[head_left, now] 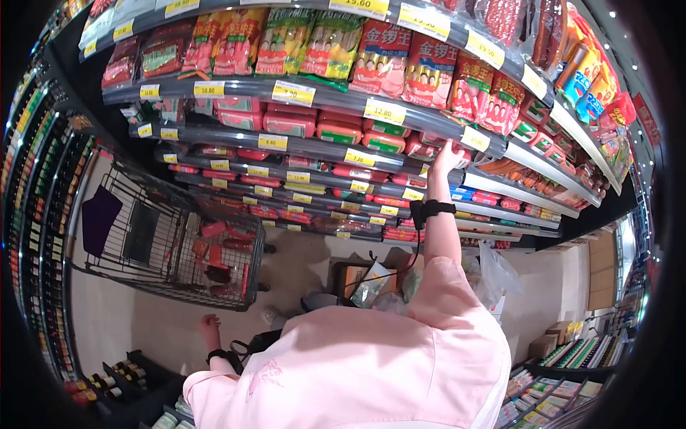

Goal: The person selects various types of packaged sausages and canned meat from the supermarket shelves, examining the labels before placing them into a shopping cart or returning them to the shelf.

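My right hand (446, 158) reaches into the shelf unit. Its fingers curl at a red-and-white meat package (461, 154), just below a yellow price tag; the fingertips are partly hidden. To the left on the same shelf lie pink and red-green packs of luncheon-type meat (382, 141). Bags of sausages (373, 61) stand on the shelf above. My left hand (209, 325) hangs low by my side, fingers loosely apart with nothing in them, near the shopping cart (153, 297). Several red packages (214, 254) lie in the cart.
A dark shelf of bottles (43, 236) runs along the left. On the floor ahead of me are an open box (354, 277) and a clear plastic bag (498, 272). Brown cartons (547, 344) and a rack of flat packs (550, 404) are at lower right.
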Demonstrator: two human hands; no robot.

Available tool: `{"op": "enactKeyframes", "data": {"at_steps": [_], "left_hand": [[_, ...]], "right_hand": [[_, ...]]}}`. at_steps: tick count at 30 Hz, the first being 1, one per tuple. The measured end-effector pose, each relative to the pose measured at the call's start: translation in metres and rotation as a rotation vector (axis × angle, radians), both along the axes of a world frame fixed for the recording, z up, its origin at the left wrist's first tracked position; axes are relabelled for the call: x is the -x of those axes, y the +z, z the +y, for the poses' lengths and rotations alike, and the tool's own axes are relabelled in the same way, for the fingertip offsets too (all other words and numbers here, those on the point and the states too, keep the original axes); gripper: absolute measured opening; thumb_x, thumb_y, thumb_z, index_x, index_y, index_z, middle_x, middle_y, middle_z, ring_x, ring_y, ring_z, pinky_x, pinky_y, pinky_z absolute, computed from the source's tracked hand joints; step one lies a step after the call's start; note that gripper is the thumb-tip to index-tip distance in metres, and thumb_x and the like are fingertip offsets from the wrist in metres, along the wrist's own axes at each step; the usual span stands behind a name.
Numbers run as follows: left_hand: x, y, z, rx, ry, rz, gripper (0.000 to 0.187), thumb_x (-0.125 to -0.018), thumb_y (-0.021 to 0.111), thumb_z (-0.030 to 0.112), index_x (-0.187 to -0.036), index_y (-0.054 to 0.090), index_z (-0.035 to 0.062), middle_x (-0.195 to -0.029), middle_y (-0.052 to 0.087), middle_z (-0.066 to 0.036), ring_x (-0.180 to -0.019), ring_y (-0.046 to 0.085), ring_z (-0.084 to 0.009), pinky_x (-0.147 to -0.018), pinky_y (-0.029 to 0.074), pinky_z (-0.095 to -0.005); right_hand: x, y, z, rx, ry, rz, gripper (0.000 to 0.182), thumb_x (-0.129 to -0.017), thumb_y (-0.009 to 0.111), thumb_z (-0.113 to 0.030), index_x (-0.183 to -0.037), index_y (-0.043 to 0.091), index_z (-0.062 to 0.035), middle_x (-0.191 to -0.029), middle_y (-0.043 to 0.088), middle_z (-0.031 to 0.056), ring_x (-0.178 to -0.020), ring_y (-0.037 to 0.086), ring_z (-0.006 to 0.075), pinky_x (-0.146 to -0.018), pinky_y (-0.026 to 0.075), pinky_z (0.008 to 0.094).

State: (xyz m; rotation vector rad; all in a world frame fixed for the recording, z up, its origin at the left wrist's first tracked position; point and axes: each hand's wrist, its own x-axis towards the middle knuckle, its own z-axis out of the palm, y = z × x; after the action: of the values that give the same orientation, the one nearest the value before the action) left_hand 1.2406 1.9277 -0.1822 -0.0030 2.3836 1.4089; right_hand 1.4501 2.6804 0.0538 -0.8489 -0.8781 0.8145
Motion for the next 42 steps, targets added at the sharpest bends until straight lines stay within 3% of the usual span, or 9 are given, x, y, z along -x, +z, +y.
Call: {"op": "enactKeyframes", "data": {"at_steps": [4,9,13,18,26,30,34,36,42], "left_hand": [[-0.003,-0.004,0.006,-0.003,-0.044,-0.025,0.015,-0.080,0.044,0.002,-0.088,0.056,-0.0017,-0.079,0.060,-0.011,-0.067,0.059,-0.0172,-0.057,0.049,-0.0260],[-0.004,-0.003,0.016,-0.063,-0.006,-0.029,0.014,-0.080,0.047,0.004,-0.090,0.056,-0.0004,-0.079,0.060,-0.010,-0.071,0.059,-0.0171,-0.060,0.049,-0.0265],[-0.003,-0.011,0.025,-0.067,-0.002,-0.061,0.012,-0.078,0.049,0.004,-0.087,0.055,-0.0010,-0.078,0.058,-0.009,-0.072,0.058,-0.0163,-0.061,0.049,-0.0268],[-0.006,0.000,0.041,-0.025,-0.009,-0.069,0.014,-0.077,0.047,0.000,-0.088,0.056,-0.0021,-0.080,0.058,-0.009,-0.073,0.058,-0.0166,-0.062,0.050,-0.0283],[0.013,-0.005,0.029,-0.058,-0.022,-0.097,0.014,-0.081,0.045,0.000,-0.089,0.056,-0.0040,-0.086,0.060,-0.012,-0.078,0.060,-0.0190,-0.067,0.051,-0.0303],[0.038,-0.020,0.011,-0.126,-0.025,-0.128,0.015,-0.080,0.044,-0.003,-0.091,0.055,-0.0030,-0.086,0.060,-0.011,-0.079,0.060,-0.0190,-0.066,0.052,-0.0296],[0.060,-0.024,0.000,-0.079,-0.112,-0.096,0.013,-0.081,0.045,-0.002,-0.089,0.055,-0.0017,-0.086,0.060,-0.011,-0.078,0.060,-0.0188,-0.063,0.051,-0.0292],[0.062,-0.025,0.003,-0.074,-0.101,-0.083,0.012,-0.081,0.045,-0.002,-0.088,0.056,-0.0011,-0.085,0.060,-0.010,-0.078,0.060,-0.0185,-0.062,0.051,-0.0291],[0.040,-0.002,0.037,0.116,-0.192,-0.012,0.012,-0.083,0.046,0.001,-0.088,0.056,-0.0002,-0.081,0.059,-0.009,-0.072,0.059,-0.0164,-0.061,0.049,-0.0275]], "right_hand": [[0.001,-0.008,0.018,0.058,0.066,0.031,0.042,-0.081,0.061,-0.017,-0.114,0.040,0.0000,-0.107,0.051,0.0103,-0.089,0.052,0.0164,-0.074,0.043,0.0283],[0.004,0.016,-0.004,0.129,-0.103,-0.388,0.047,-0.079,0.057,-0.018,-0.118,0.043,0.0035,-0.113,0.053,0.0171,-0.099,0.052,0.0245,-0.088,0.037,0.0337],[-0.026,-0.017,0.039,0.285,-0.245,-0.838,0.051,-0.079,0.052,-0.041,-0.105,0.057,0.0021,-0.098,0.060,0.0220,-0.090,0.057,0.0342,-0.081,0.040,0.0402],[-0.022,-0.015,0.045,0.233,-0.146,-0.702,0.048,-0.080,0.058,-0.035,-0.107,0.055,0.0055,-0.103,0.060,0.0180,-0.091,0.056,0.0245,-0.081,0.040,0.0344],[-0.020,-0.020,0.031,0.220,-0.252,-1.081,0.045,-0.076,0.063,-0.031,-0.104,0.058,0.0034,-0.096,0.062,0.0190,-0.085,0.060,0.0319,-0.075,0.043,0.0396],[-0.002,0.003,-0.005,-0.392,-0.526,-1.355,0.032,-0.069,0.058,-0.012,-0.098,0.057,0.0035,-0.089,0.060,0.0222,-0.080,0.056,0.0399,-0.078,0.044,0.0430],[0.009,0.025,-0.007,-0.152,-0.002,-1.880,0.034,-0.071,0.053,-0.012,-0.102,0.054,0.0011,-0.106,0.052,0.0255,-0.096,0.050,0.0414,-0.086,0.039,0.0451],[0.008,0.015,0.020,-0.615,-0.257,-1.693,0.032,-0.081,0.041,-0.021,-0.104,0.055,-0.0040,-0.107,0.053,0.0238,-0.093,0.052,0.0412,-0.082,0.041,0.0452],[0.002,0.040,0.053,-0.291,0.080,-1.900,0.036,-0.078,0.050,-0.030,-0.104,0.057,-0.0056,-0.107,0.056,0.0188,-0.098,0.051,0.0369,-0.086,0.040,0.0430]]}}
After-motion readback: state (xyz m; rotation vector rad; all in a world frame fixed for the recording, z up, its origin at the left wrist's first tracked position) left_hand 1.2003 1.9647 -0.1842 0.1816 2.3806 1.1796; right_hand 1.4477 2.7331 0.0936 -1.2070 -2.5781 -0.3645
